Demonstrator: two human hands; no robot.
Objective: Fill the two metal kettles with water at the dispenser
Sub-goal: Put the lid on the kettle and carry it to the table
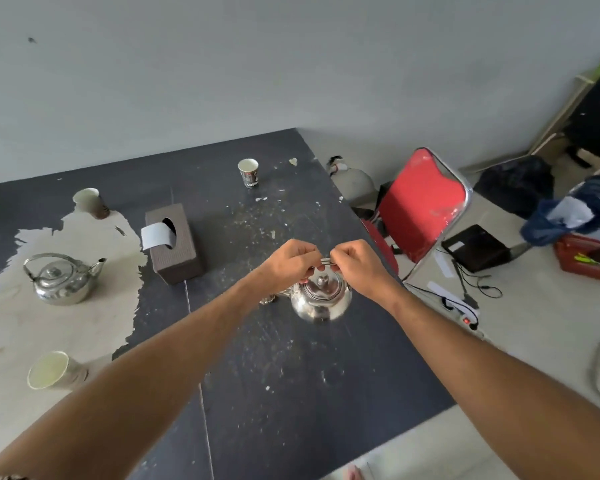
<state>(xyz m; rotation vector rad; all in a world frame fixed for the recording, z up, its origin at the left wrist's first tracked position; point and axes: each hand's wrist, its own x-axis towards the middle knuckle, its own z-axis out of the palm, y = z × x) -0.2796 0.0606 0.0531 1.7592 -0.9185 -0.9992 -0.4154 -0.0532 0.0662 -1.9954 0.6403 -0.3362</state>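
A kettle (321,299) is held over a table (291,393) by its handle (326,260), gripped by both hands together.

At far left a second kettle (61,278) sits on the table, well apart. The left hand (291,259) and right hand (355,263) are both clamped on the handle; the lid looks seated. A level carry is advised, one hand freed for the other kettle. A tissue box (174,242) and paper cups (248,172) stand nearby; a red chair (421,202) crowds the right. No dispenser is seen.
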